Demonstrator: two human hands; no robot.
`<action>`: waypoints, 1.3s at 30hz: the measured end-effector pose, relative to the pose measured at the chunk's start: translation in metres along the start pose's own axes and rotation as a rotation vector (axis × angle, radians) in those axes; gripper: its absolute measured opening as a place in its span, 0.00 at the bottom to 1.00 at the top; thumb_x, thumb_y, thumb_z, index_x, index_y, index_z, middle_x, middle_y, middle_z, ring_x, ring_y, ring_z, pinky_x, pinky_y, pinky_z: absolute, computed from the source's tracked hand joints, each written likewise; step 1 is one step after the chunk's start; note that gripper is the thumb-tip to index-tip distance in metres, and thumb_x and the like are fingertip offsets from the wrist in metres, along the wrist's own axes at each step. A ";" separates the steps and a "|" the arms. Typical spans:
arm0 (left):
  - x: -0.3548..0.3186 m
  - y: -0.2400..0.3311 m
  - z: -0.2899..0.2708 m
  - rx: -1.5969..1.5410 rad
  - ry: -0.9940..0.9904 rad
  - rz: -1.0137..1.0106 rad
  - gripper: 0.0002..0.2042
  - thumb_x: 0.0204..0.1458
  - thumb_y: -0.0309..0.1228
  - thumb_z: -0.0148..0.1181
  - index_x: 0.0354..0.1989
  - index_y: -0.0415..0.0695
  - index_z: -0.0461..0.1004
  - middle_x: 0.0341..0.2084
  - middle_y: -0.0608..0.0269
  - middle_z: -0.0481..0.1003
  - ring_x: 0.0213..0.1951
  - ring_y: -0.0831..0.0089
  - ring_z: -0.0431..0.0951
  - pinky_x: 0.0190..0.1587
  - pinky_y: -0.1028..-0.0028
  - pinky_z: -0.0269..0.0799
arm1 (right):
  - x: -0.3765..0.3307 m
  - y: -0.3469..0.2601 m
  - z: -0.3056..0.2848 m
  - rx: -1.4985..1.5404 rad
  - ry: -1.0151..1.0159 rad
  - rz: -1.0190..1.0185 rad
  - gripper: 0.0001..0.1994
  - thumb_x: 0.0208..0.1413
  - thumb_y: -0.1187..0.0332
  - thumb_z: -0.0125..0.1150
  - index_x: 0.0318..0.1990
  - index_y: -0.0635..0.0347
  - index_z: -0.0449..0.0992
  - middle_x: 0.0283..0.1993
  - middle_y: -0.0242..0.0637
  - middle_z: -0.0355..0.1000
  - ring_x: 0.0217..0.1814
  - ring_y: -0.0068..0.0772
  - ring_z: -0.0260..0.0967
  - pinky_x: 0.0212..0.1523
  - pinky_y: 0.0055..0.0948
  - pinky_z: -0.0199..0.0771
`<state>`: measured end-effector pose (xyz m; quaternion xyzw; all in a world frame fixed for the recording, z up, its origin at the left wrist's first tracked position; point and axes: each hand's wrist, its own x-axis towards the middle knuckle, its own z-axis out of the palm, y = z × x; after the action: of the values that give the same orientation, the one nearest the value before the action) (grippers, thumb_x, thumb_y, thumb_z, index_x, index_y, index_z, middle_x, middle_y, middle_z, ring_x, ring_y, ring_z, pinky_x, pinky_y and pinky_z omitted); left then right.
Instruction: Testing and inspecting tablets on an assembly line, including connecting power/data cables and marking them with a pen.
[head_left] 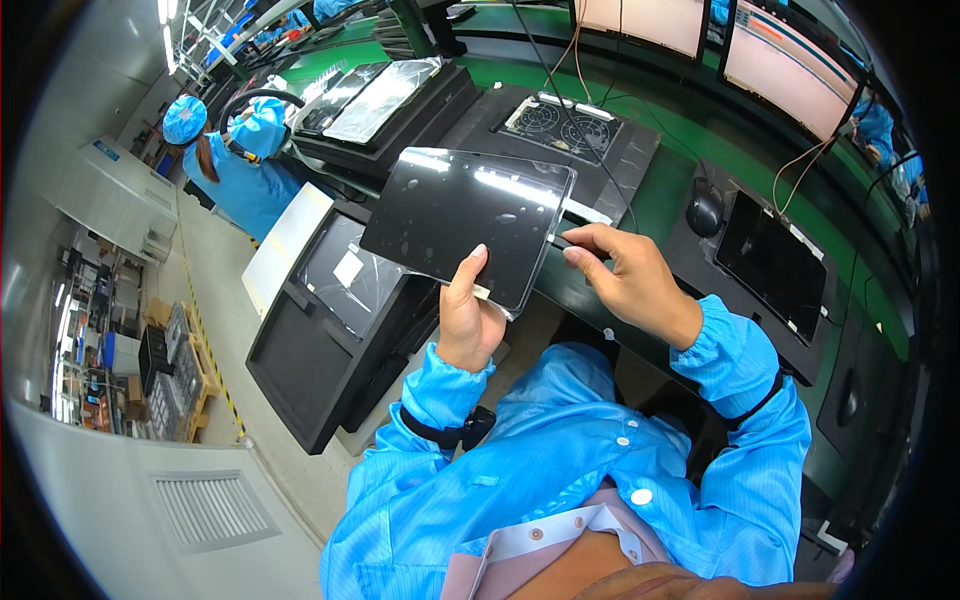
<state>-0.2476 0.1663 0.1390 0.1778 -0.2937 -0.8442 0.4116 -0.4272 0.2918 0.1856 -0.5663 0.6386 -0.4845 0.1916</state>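
Observation:
My left hand [470,320] grips a black tablet [440,215] by its near edge, the thumb lying on the glossy screen and the fingers hidden beneath. The tablet is held up in front of me, tilted, with pale spots and light reflections on its glass. At its right edge my right hand [640,285] is closed in a pinch on a small cable plug [556,241] with a pale tip. The plug meets the tablet's side; how far it is inserted cannot be made out.
On the left stands a black tray [275,370] with a bagged panel. Behind the tablet, a black fixture [630,160] bears a panel with circular patterns. Another tablet [770,260] lies right, near a mouse [705,207]. Monitors [790,70] stand behind; a person in blue [235,170] works far left.

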 end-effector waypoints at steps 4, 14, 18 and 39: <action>0.001 0.000 0.002 0.031 -0.028 0.005 0.15 0.63 0.31 0.55 0.55 0.37 0.73 0.49 0.54 0.79 0.51 0.64 0.81 0.55 0.64 0.77 | 0.002 0.002 -0.004 -0.020 -0.028 0.000 0.11 0.62 0.68 0.63 0.47 0.65 0.79 0.37 0.48 0.80 0.36 0.43 0.80 0.37 0.36 0.76; 0.086 -0.055 0.034 -0.044 -0.112 -0.187 0.07 0.62 0.26 0.60 0.45 0.37 0.77 0.40 0.59 0.81 0.43 0.68 0.82 0.49 0.66 0.77 | 0.020 0.034 -0.039 -0.613 0.146 -0.157 0.25 0.55 0.52 0.69 0.51 0.62 0.77 0.44 0.49 0.77 0.47 0.52 0.76 0.50 0.44 0.72; 0.161 -0.093 0.047 -0.021 -0.158 -0.271 0.08 0.61 0.29 0.60 0.43 0.38 0.77 0.39 0.60 0.81 0.39 0.68 0.82 0.46 0.63 0.79 | 0.044 0.063 -0.057 -0.818 0.197 -0.152 0.37 0.49 0.45 0.71 0.62 0.59 0.72 0.57 0.47 0.72 0.59 0.53 0.68 0.62 0.47 0.63; 0.094 -0.015 -0.033 0.356 -0.108 -0.353 0.17 0.65 0.40 0.55 0.52 0.38 0.73 0.36 0.56 0.78 0.35 0.68 0.80 0.37 0.70 0.77 | 0.087 0.118 -0.055 -1.034 -0.038 0.021 0.35 0.52 0.41 0.66 0.61 0.58 0.75 0.61 0.53 0.68 0.67 0.52 0.63 0.71 0.62 0.51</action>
<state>-0.2949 0.0869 0.0988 0.2505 -0.4237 -0.8463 0.2038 -0.5586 0.2215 0.1387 -0.5894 0.7965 -0.0930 -0.0970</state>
